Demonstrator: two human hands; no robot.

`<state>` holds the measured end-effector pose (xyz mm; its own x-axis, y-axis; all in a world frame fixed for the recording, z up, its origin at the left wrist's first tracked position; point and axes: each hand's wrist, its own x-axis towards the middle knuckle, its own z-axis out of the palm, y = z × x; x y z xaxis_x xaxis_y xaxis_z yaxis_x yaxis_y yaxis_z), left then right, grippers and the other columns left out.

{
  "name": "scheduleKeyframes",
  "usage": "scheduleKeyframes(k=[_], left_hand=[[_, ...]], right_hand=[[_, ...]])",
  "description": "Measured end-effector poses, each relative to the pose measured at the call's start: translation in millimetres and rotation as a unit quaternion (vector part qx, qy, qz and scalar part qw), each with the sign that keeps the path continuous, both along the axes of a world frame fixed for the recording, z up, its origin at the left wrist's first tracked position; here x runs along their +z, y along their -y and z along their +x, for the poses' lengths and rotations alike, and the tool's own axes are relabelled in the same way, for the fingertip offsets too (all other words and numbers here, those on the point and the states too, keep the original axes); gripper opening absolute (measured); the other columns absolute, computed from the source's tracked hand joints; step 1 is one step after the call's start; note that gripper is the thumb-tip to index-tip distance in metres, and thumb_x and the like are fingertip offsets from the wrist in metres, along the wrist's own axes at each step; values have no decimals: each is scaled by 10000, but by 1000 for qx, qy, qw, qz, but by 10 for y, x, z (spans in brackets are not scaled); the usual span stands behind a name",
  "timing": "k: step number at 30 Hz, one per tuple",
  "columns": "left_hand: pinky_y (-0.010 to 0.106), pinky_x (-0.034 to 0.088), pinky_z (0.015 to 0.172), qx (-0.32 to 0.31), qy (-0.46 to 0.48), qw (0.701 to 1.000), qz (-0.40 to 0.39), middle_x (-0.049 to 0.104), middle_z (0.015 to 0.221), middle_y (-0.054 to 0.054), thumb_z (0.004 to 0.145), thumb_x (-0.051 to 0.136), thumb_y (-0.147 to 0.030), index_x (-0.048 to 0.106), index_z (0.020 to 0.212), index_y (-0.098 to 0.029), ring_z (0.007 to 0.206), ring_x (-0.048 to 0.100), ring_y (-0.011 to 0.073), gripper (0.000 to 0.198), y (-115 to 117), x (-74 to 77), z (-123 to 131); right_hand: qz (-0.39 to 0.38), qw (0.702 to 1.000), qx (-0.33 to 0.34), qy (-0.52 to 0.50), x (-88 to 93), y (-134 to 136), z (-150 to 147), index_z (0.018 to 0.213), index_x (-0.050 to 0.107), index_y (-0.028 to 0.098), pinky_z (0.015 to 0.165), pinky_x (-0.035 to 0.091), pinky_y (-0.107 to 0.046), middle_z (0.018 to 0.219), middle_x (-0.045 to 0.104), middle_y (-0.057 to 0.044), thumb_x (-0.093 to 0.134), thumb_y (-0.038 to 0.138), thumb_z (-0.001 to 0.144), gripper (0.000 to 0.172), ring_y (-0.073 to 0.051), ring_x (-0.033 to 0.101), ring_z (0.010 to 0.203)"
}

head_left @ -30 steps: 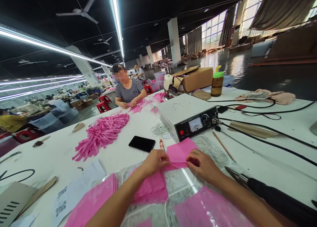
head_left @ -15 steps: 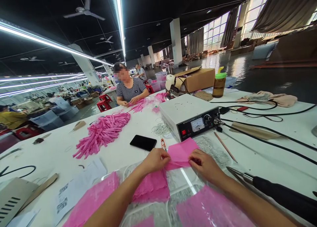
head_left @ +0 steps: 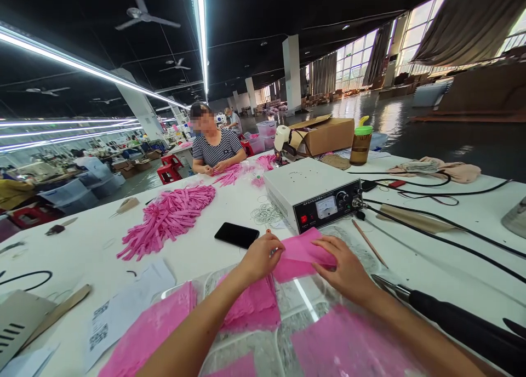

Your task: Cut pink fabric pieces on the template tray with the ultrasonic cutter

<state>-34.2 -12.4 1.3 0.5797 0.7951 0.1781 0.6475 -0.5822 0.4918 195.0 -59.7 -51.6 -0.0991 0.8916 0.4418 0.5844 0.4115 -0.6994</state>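
Note:
A thin pink fabric sheet [head_left: 302, 251] is partly folded over itself in front of the white control box. The thumb and fingertips of my left hand [head_left: 263, 255] pinch its left side. My right hand [head_left: 345, 264] rests at its right end, with fingers stretched over the top and the thumb apart at the lower edge. Below my left hand lies a stack of pink fabric pieces [head_left: 250, 308]. Another pink stack [head_left: 158, 322] is left of my left forearm. Pink sheets under clear plastic [head_left: 341, 344] lie below my right forearm.
A black phone [head_left: 236, 235] lies behind my left hand. The control box [head_left: 312, 185] stands beyond the fabric. At right are a pencil [head_left: 370, 244], a black-handled tool [head_left: 447, 311] and cables. A pile of pink strips [head_left: 168, 218] sits left; a co-worker [head_left: 216, 147] works across the table.
My right hand has gone from a pinch to spread fingers over the fabric's right end. The fold has shifted, and the view has turned slightly.

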Motion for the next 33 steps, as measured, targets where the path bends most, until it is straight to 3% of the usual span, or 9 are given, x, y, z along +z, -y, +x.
scheduleKeyframes(k=[3,6,9,12,17,19,23,28,33], left_hand=[[387,471,915,-20,41,999,14,636,1017,65,890,573,-199,684,851,-180,956,603,192,119,15,71,96],[393,440,958,-34,91,995,0,630,1039,64,858,556,-160,693,815,-198,997,592,210,148,28,136,192],[399,406,1012,-35,155,986,-44,606,1150,79,867,566,-196,654,1004,-200,1112,555,220,163,65,166,229],[356,441,978,-51,198,971,-127,566,1266,91,819,647,-209,523,1241,-207,1186,528,222,440,158,162,199],[294,518,774,-97,183,938,-279,677,960,60,813,621,-287,613,1035,-134,886,647,189,269,408,182,71],[284,519,757,-105,160,928,-321,681,901,59,815,593,-286,621,953,-123,836,655,178,215,504,203,15],[221,487,596,-94,80,923,-365,672,805,33,772,601,-253,633,909,-141,705,647,153,180,673,152,12],[209,382,499,-47,-39,949,-310,640,714,-7,693,601,-134,651,1055,-187,613,588,152,369,855,-26,256],[251,389,573,-28,-125,967,-220,652,724,9,743,519,-89,577,1245,-205,665,605,190,518,944,-33,400]], right_hand=[[13,1000,-6,7,168,28,-87,1170,602,209,1004,398,-501,1198,582,-109,676,336,767,429,-316,483,1165],[-9,1000,21,15,276,-21,-242,1119,608,190,890,483,-441,1079,627,-77,690,351,826,343,-245,580,1005],[-42,999,32,7,365,-66,-370,967,623,144,687,531,-324,866,630,-18,586,382,944,241,-145,609,718],[-43,998,29,-30,565,32,-434,871,643,157,596,505,-277,722,619,7,588,382,927,239,-121,569,591],[-32,992,48,-116,1109,474,-376,833,679,204,531,493,-255,720,672,-16,538,379,836,224,-152,607,606],[-39,989,35,-141,1184,644,-279,856,666,204,484,487,-248,664,650,-10,560,418,825,241,-146,587,540],[-128,978,-62,-152,842,929,-30,789,611,221,444,492,-266,540,597,1,538,527,821,316,-162,562,460],[-192,969,-137,-66,241,1284,176,661,565,245,425,390,-272,457,509,36,524,399,828,231,-152,467,409],[-200,962,-185,11,74,1401,289,629,542,243,487,346,-278,505,452,38,506,407,816,251,-154,413,478]])
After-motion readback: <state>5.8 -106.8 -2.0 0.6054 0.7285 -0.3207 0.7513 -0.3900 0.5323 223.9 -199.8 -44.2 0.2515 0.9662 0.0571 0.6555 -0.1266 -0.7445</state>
